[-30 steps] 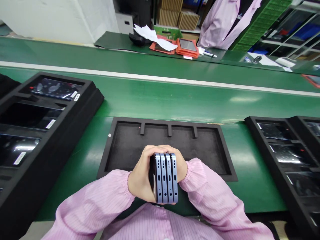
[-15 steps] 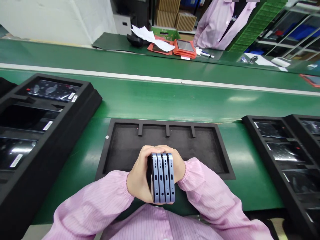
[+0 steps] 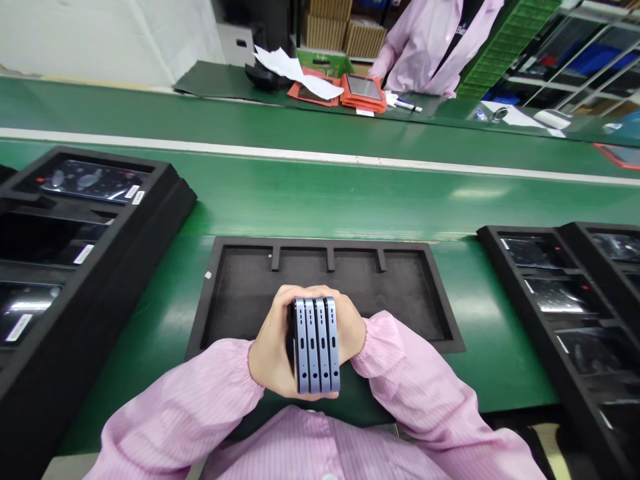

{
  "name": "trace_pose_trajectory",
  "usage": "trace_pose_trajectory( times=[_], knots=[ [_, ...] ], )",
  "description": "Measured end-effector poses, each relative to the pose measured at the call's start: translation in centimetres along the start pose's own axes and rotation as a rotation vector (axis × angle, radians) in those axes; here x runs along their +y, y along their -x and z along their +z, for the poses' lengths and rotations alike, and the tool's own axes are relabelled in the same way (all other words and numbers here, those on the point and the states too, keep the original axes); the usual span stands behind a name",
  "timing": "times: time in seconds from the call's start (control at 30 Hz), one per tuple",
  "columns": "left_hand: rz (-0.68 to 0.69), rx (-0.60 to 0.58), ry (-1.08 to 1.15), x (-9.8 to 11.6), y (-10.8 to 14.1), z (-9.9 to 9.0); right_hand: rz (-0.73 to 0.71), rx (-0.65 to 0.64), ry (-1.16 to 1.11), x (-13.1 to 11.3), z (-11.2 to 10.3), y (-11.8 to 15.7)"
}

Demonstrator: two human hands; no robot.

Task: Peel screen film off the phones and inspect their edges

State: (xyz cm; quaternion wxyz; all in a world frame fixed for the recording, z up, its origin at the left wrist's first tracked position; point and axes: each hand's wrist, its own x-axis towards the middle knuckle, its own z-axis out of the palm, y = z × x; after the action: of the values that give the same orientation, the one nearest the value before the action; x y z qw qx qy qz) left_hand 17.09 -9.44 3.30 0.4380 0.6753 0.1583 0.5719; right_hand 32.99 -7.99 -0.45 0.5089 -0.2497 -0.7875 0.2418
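Note:
Between my two hands stands a stack of several blue phones, pressed face to face, with their port ends turned toward me. My left hand wraps the stack from the left and supports it from below. From the right, my right hand closes round the far side, its fingers partly hidden behind the phones. The stack is held above the near edge of a black foam tray. That tray has short dividers along its far side, and no phones lie in its visible part.
Stacked black foam trays holding phones stand at the left. More foam trays with phones lie at the right. Across the green bench, a person in a pink jacket stands near red pouches and papers.
My hands and the phone stack have shifted slightly left and up in view. The person opposite has brought an arm nearer the red pouches.

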Motion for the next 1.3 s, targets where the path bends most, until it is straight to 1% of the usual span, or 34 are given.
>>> trace_pose_trajectory(
  times=[0.13,0.27,0.37,0.5,0.6,0.67,0.73,0.83,0.97,1.07,1.3],
  knots=[
    [-0.004,0.017,0.055,-0.2,0.0,0.2,0.028,-0.001,0.055,-0.1,0.1,0.0],
    [-0.03,0.024,0.041,-0.4,0.2,0.1,-0.018,0.0,-0.007,-0.1,-0.1,-0.4],
    [-0.035,0.015,0.006,-0.6,0.3,-0.2,-0.03,0.007,0.002,-0.1,-0.3,-0.5],
    [-0.021,0.005,-0.048,-0.7,0.4,-0.5,0.011,-0.046,0.017,0.1,-0.4,-0.3],
    [-0.02,0.003,-0.079,-0.6,0.4,-0.6,0.014,-0.059,0.009,0.2,-0.4,0.0],
    [-0.021,-0.002,-0.086,-0.5,0.2,-0.6,0.023,-0.067,0.027,0.4,-0.3,0.1],
    [-0.022,-0.014,-0.074,-0.3,0.1,-0.6,0.045,-0.102,0.049,0.6,-0.4,0.2],
    [-0.039,-0.014,-0.088,-0.4,0.1,-0.6,0.048,-0.131,0.031,0.7,-0.5,0.3],
    [-0.034,0.013,-0.138,-0.7,0.5,-0.8,0.045,-0.088,-0.013,0.7,-0.6,0.1],
    [-0.045,-0.002,-0.127,-0.8,0.5,-0.8,0.026,-0.066,0.001,0.6,-0.6,0.1],
    [-0.029,-0.01,-0.078,-0.5,0.2,-0.6,0.037,-0.122,0.021,0.7,-0.8,0.0]
  ],
)
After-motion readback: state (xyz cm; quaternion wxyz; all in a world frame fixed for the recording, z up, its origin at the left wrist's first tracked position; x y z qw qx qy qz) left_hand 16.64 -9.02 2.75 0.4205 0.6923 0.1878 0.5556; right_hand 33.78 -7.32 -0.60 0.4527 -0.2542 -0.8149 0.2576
